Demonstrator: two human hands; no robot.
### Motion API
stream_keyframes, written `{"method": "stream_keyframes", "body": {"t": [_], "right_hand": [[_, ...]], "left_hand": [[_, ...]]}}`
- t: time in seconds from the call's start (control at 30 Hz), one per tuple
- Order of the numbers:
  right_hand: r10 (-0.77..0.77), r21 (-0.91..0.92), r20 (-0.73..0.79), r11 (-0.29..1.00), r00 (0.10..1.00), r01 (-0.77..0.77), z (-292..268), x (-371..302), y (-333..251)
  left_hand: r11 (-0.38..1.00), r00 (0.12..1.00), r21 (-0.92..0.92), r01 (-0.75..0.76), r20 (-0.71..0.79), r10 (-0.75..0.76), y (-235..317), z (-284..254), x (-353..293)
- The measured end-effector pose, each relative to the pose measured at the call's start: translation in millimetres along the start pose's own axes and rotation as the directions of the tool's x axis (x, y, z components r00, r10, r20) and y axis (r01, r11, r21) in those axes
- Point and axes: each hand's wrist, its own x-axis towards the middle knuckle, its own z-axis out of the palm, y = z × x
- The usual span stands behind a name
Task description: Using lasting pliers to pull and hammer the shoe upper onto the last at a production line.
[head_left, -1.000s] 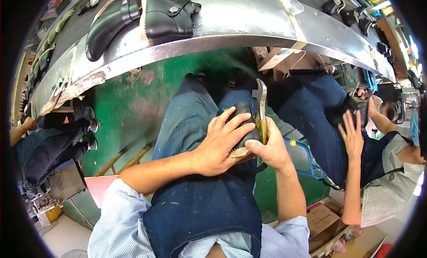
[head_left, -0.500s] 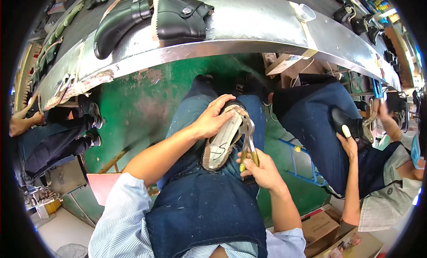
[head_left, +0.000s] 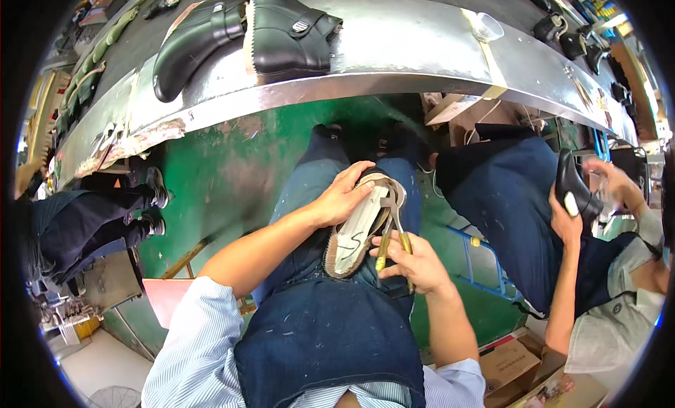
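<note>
A boot or shoe [head_left: 351, 241] lies sole up across my thighs, its pale insole marked with a dark curved line and ringed by a turned-in upper edge. My left hand [head_left: 343, 198] grips it at the far, toe end, the fingers wrapped over the dark upper. In my right hand [head_left: 422, 264] are metal pliers [head_left: 396, 205] with yellowish handles, spread apart. Their jaws are at the right edge of the sole near the toe; whether they pinch the edge cannot be made out.
Two black boots [head_left: 292, 39] stand on the metal-edged bench [head_left: 401, 39] ahead. At right, a co-worker holds a black boot [head_left: 573, 186]. A blue metal frame [head_left: 485, 267] and cardboard box [head_left: 508, 366] are on my right; a pink board [head_left: 163, 300] is at left.
The pliers' handles have spread wider, with my right fingers loosening around them. The shoe stays in my left hand. At right, the co-worker's boot has been tipped more upright.
</note>
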Motion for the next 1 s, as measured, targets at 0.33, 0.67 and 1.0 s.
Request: {"method": "stream_keyframes", "body": {"t": [0.33,0.67,1.0], "right_hand": [[0.142,-0.733,-0.142,0.65,0.98,-0.2,-8,18,-57],[-0.291,-0.921,-0.056,0.386,0.955,0.063,-14,47,-33],[0.157,0.118,0.275,0.974,0.948,-0.196,-15,31,-12]], "left_hand": [[0.971,0.987,0.235,-0.039,-0.144,0.074,10,2,-6],[0.854,0.935,-0.397,0.337,0.249,-0.253,3,-50,28],[0.865,0.877,-0.283,0.415,0.378,-0.297,17,-50,40]]}}
